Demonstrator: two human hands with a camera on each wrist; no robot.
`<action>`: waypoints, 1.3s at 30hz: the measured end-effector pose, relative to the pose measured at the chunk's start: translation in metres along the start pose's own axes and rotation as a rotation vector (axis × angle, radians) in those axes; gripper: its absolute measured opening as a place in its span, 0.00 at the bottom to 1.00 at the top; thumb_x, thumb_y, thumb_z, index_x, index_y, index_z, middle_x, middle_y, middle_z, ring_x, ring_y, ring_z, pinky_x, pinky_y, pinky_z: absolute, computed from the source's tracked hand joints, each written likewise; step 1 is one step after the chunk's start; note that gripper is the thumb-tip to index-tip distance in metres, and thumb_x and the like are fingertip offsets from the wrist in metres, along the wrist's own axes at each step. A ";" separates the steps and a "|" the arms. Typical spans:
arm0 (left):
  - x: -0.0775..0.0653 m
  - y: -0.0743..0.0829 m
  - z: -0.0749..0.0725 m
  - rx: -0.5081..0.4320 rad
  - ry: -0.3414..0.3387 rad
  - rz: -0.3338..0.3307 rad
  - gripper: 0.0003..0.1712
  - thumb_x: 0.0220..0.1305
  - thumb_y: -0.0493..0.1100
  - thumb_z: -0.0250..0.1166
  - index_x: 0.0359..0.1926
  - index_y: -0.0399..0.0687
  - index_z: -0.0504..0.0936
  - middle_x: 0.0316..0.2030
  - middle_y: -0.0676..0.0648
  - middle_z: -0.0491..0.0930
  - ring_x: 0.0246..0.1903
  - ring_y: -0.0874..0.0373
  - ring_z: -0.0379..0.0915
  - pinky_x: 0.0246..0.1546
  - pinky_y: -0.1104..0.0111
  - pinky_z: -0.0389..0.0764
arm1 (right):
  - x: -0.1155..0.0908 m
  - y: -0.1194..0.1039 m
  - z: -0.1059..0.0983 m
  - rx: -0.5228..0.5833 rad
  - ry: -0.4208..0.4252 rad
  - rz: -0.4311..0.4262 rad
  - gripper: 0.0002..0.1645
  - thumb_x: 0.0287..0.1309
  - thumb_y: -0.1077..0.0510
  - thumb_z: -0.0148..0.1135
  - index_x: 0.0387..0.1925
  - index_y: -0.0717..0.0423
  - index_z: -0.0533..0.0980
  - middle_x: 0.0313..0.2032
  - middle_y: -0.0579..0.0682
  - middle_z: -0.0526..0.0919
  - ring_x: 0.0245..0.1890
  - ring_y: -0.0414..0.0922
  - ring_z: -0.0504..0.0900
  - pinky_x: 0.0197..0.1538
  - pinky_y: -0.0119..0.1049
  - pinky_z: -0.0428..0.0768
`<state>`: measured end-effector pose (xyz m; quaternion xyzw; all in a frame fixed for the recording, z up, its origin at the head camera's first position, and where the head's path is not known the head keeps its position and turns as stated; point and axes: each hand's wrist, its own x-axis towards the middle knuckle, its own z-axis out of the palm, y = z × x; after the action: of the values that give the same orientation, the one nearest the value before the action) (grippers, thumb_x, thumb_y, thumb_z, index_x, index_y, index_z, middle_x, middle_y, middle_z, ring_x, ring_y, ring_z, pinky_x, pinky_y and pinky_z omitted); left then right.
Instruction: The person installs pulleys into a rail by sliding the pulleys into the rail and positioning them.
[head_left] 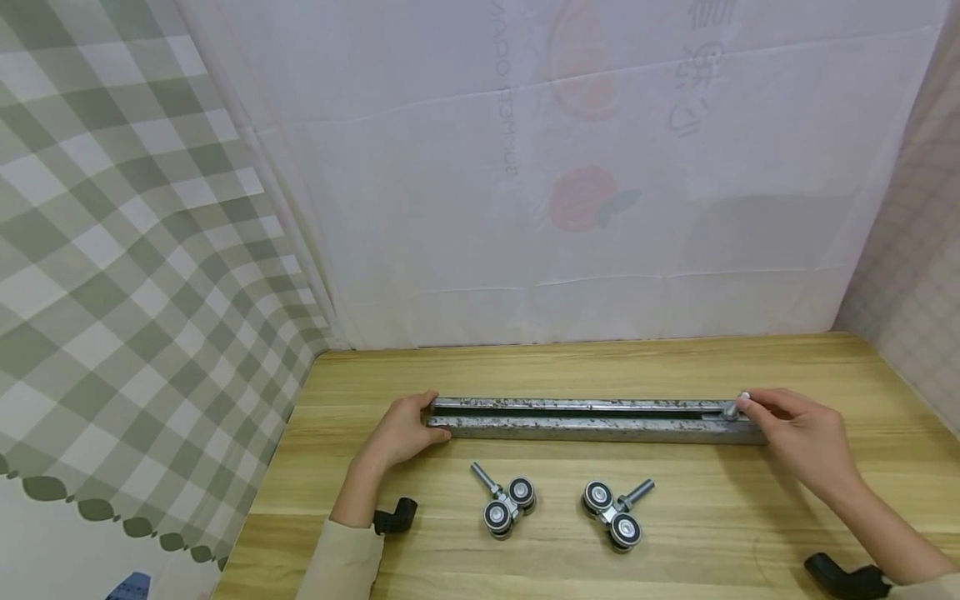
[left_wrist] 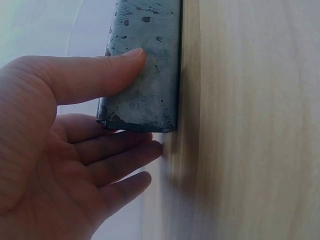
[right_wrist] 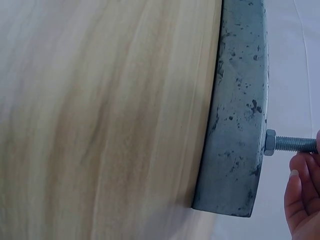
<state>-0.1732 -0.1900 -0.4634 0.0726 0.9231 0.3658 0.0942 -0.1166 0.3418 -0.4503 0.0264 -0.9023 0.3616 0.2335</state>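
A long galvanised metal channel rail (head_left: 600, 429), spotted with dark marks, lies across the wooden table with its slot facing up. My left hand (head_left: 397, 429) grips its left end, thumb (left_wrist: 117, 75) on the near side and fingers round the far side and end. Near the right end a threaded bolt (right_wrist: 295, 144) with a hex nut (right_wrist: 270, 143) stands out of the slot. The fingers of my right hand (head_left: 806, 433) pinch that bolt's upper end. Whatever the bolt joins to inside the rail is hidden.
Two roller trolleys, one on the left (head_left: 510, 506) and one on the right (head_left: 612, 515), lie on the table (head_left: 555, 567) in front of the rail, each with a threaded bolt. A white curtain (head_left: 465, 208) hangs behind; a checked cloth (head_left: 150, 250) borders the left.
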 end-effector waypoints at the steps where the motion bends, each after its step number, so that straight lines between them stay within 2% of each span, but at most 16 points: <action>1: 0.000 0.000 0.000 -0.003 0.000 0.000 0.46 0.60 0.41 0.79 0.74 0.30 0.69 0.71 0.32 0.71 0.72 0.39 0.65 0.72 0.48 0.68 | 0.000 -0.001 0.000 0.004 -0.003 0.000 0.10 0.64 0.65 0.72 0.44 0.68 0.88 0.36 0.11 0.74 0.33 0.13 0.74 0.30 0.14 0.72; 12: 0.000 -0.001 0.001 -0.007 -0.004 -0.001 0.46 0.60 0.41 0.79 0.74 0.30 0.69 0.71 0.32 0.71 0.72 0.38 0.64 0.72 0.48 0.68 | 0.000 -0.008 0.007 0.011 -0.007 -0.016 0.10 0.64 0.65 0.73 0.44 0.67 0.88 0.36 0.12 0.75 0.35 0.12 0.73 0.32 0.13 0.73; 17: 0.001 -0.001 0.001 0.016 -0.004 0.005 0.46 0.60 0.42 0.79 0.73 0.31 0.70 0.69 0.33 0.73 0.71 0.39 0.67 0.70 0.48 0.71 | 0.000 -0.012 0.010 0.020 -0.008 -0.014 0.10 0.63 0.64 0.73 0.44 0.67 0.88 0.36 0.12 0.75 0.35 0.12 0.74 0.32 0.13 0.74; 28: 0.000 0.000 -0.001 0.019 -0.003 0.006 0.46 0.60 0.43 0.79 0.74 0.31 0.70 0.69 0.33 0.73 0.71 0.39 0.68 0.70 0.48 0.71 | 0.000 -0.022 0.017 0.025 -0.042 0.006 0.11 0.65 0.62 0.73 0.45 0.66 0.88 0.36 0.23 0.83 0.34 0.14 0.75 0.31 0.15 0.75; 31: 0.000 0.000 -0.001 0.020 -0.005 0.006 0.46 0.61 0.43 0.79 0.74 0.31 0.69 0.69 0.33 0.73 0.71 0.39 0.67 0.70 0.48 0.71 | 0.001 -0.026 0.020 0.025 -0.050 0.008 0.11 0.65 0.61 0.73 0.44 0.65 0.88 0.35 0.34 0.88 0.34 0.14 0.75 0.31 0.16 0.75; 35: 0.000 -0.001 -0.001 0.021 -0.001 0.005 0.46 0.60 0.43 0.79 0.74 0.31 0.69 0.69 0.33 0.73 0.71 0.39 0.67 0.70 0.48 0.71 | 0.001 -0.032 0.024 0.026 -0.072 0.010 0.11 0.65 0.61 0.73 0.44 0.66 0.88 0.37 0.57 0.91 0.33 0.16 0.76 0.31 0.17 0.76; 36: 0.000 -0.001 -0.001 0.020 0.000 0.005 0.46 0.60 0.43 0.79 0.74 0.31 0.69 0.69 0.33 0.73 0.71 0.39 0.67 0.70 0.48 0.70 | 0.001 -0.033 0.025 0.030 -0.079 0.013 0.11 0.66 0.61 0.72 0.44 0.66 0.88 0.38 0.61 0.90 0.33 0.17 0.76 0.31 0.17 0.76; 39: 0.000 -0.001 0.000 0.020 -0.001 0.007 0.46 0.60 0.43 0.79 0.74 0.31 0.70 0.69 0.33 0.73 0.71 0.39 0.67 0.71 0.48 0.70 | 0.001 -0.036 0.027 0.034 -0.087 0.009 0.10 0.65 0.62 0.73 0.44 0.65 0.88 0.38 0.62 0.90 0.33 0.18 0.77 0.30 0.18 0.76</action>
<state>-0.1733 -0.1907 -0.4635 0.0771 0.9263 0.3569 0.0924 -0.1211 0.2974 -0.4440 0.0421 -0.9055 0.3762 0.1919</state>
